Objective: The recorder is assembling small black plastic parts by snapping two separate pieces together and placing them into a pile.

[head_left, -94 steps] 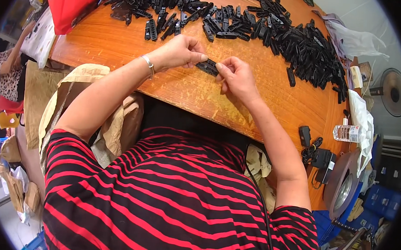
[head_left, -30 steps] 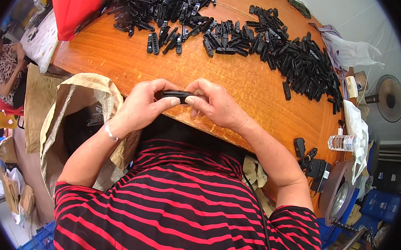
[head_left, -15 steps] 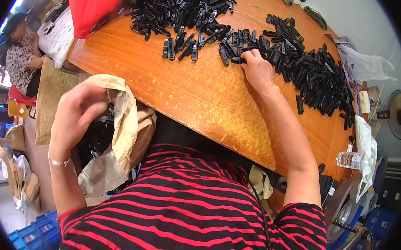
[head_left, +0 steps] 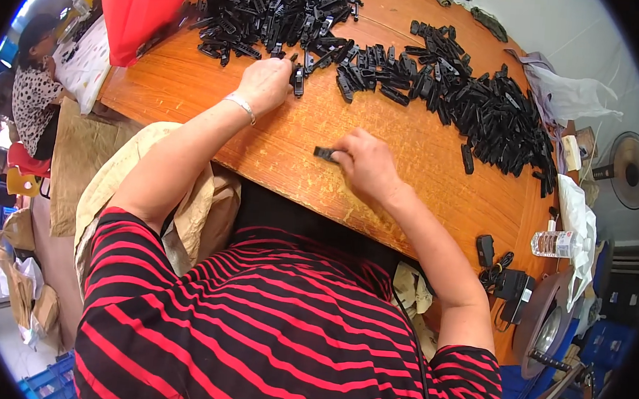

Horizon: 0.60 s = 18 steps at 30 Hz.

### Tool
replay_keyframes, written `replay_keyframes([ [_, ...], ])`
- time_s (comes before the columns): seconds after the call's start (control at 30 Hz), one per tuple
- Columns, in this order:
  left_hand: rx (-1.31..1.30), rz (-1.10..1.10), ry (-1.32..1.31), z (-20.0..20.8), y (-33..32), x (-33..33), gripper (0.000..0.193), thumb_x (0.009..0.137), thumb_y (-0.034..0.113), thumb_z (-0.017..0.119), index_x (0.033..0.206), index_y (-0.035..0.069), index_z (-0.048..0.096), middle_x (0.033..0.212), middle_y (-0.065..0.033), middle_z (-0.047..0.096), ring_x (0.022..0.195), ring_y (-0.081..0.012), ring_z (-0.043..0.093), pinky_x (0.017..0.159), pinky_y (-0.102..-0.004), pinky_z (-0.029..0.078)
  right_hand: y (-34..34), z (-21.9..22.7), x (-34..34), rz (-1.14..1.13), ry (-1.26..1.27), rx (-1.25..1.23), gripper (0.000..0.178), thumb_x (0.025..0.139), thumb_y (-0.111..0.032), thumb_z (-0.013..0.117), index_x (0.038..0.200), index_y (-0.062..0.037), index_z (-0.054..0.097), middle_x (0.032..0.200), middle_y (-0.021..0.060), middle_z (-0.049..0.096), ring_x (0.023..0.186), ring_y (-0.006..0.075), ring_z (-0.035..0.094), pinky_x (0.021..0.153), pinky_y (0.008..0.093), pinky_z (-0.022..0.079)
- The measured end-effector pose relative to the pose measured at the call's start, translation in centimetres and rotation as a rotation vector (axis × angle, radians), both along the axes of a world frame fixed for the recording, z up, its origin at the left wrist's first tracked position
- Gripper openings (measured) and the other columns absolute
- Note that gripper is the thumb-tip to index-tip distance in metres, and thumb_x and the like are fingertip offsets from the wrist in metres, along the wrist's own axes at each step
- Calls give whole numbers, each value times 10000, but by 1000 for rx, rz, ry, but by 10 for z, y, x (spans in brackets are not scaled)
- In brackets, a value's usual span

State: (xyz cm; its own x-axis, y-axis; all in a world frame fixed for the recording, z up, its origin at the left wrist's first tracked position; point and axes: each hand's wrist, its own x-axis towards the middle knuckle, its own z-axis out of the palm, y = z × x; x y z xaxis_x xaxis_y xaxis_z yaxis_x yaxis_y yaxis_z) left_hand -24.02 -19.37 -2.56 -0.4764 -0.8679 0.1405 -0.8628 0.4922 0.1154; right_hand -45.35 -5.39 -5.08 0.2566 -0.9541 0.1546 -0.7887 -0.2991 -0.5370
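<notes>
My right hand (head_left: pixel 366 163) pinches a small black plastic part (head_left: pixel 325 154) over the bare front of the wooden table (head_left: pixel 278 152). Farther left, my left hand (head_left: pixel 266 84) reaches to the near edge of a large heap of black plastic parts (head_left: pixel 273 11). Its fingers are closed at the parts there, and whatever lies between the fingertips is mostly hidden by the hand. A second heap of the same narrow parts (head_left: pixel 488 115) spreads toward the right edge, joined to the first by a looser row (head_left: pixel 377 70).
A red bag (head_left: pixel 139 20) stands at the table's far left. An open tan sack (head_left: pixel 204 214) hangs beside my left arm. Chargers with cables (head_left: pixel 503 275) and a clear bottle (head_left: pixel 553 244) lie at right, near a fan (head_left: pixel 629 171). Another person (head_left: pixel 36 91) sits at left.
My left hand has left the sack's mouth and reached onto the table to the left heap. The right hand has drawn back from the row toward me, bringing a black part.
</notes>
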Motion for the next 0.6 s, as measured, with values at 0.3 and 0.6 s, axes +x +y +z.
replay_keyframes([
  [0.3,11,73,95,-4,20,7,194,791,155,685,881,31,567,894,-159,649,892,-351,628,757,-443,503,-1,-3,13,65,-13,-75,136,838,-191,680,893,-69,657,837,125,587,772,323,628,693,412,515],
  [0.6,222,-36,341,22,56,-1,219,756,127,726,904,60,579,809,-114,654,793,-303,642,692,-404,502,-24,13,9,-85,-274,-179,290,902,-188,640,1122,-8,587,833,80,635,598,136,582,579,291,505],
])
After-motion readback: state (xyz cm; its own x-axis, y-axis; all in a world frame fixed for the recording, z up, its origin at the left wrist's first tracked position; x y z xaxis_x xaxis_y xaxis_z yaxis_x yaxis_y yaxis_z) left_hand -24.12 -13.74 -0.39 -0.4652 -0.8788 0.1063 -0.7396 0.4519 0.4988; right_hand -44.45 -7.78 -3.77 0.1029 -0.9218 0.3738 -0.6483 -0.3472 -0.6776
